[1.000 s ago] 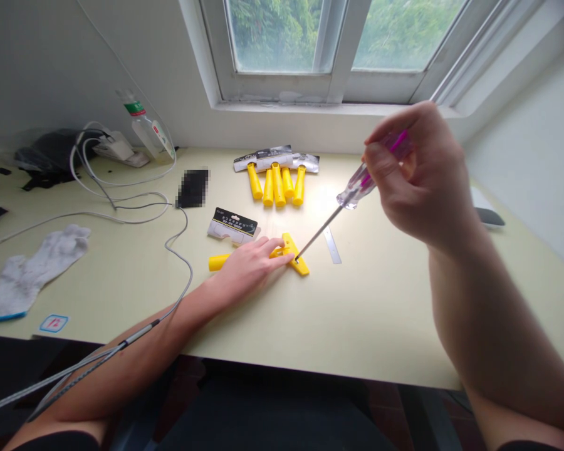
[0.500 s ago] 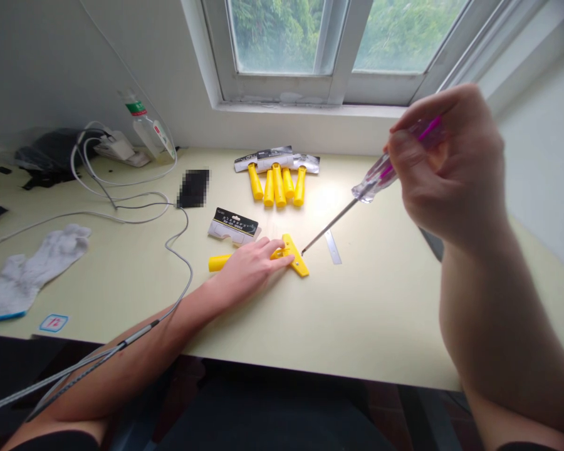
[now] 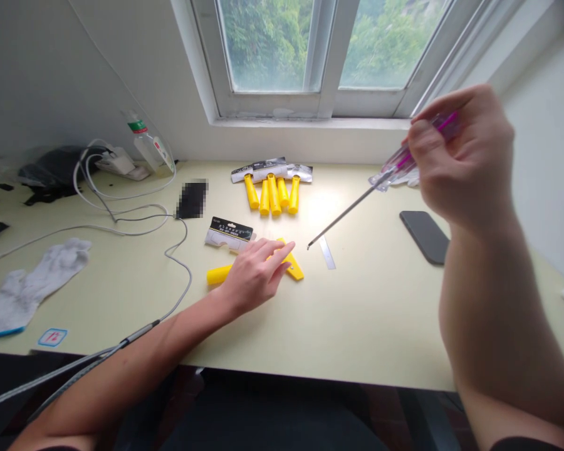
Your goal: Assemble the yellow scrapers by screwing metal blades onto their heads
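A yellow scraper [image 3: 219, 274] lies on the table, its middle hidden under my left hand [image 3: 254, 275]. The fingers of that hand are stretched out over the scraper's head, and the index finger points toward the screwdriver tip. In my closed right hand [image 3: 465, 156] is a screwdriver [image 3: 343, 215] with a clear and purple handle, slanting down to the left. A tiny piece, perhaps a screw, shows at its tip, to the right of the scraper head. Flat on the table beside the tip is a thin metal blade [image 3: 328, 255].
Several yellow scraper handles [image 3: 274, 197] with black and white cards lie near the window. One loose card [image 3: 229, 233] is behind my left hand. A dark phone [image 3: 423, 237] lies at right. White gloves [image 3: 40, 282], cables [image 3: 188, 263] and a bottle [image 3: 153, 147] occupy the left.
The screwdriver has come up and away from the scraper head, with my right hand moving right. My left index finger has lifted and stretched out. The view has shifted slightly.
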The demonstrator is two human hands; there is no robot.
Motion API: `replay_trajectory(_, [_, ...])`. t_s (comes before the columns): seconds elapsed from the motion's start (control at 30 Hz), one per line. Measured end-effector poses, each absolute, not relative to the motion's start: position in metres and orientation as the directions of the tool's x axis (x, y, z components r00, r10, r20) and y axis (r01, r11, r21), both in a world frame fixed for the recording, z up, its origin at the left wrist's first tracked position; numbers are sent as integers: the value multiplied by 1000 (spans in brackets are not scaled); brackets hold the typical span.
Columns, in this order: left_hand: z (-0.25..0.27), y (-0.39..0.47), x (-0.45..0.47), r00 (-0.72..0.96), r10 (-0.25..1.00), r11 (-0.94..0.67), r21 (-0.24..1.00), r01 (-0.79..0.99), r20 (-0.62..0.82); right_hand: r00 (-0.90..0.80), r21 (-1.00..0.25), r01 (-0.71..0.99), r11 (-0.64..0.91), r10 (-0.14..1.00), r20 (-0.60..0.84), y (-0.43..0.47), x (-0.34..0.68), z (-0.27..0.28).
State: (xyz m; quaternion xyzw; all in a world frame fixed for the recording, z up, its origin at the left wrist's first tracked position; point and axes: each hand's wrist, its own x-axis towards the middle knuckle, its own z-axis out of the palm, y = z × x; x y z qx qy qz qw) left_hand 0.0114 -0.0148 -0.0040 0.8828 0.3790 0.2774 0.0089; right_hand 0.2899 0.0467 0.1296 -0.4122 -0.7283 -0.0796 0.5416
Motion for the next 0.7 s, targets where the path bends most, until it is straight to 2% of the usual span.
replay_trajectory(0.17, [11,-4,47,501,811,-575,564,593,301,-75,-341,632,696,493,867,34,283,137])
replay_trajectory(0.3, [14,12,66,510,834,-505,660,556,208,-76,-327,648,687,487,870,28,286,141])
replay_trajectory(0.4, [9,23,78,511,838,-507,613,606,189,-62,-273,741,613,468,881,23,292,147])
replay_trajectory(0.57, [-6,46,115,688,696,-713,306,631,203,-38,-162,899,408,440,897,14,304,155])
replay_trajectory(0.7, [-12,59,144,767,619,-785,158,598,171,-17,-183,914,362,486,874,12,313,157])
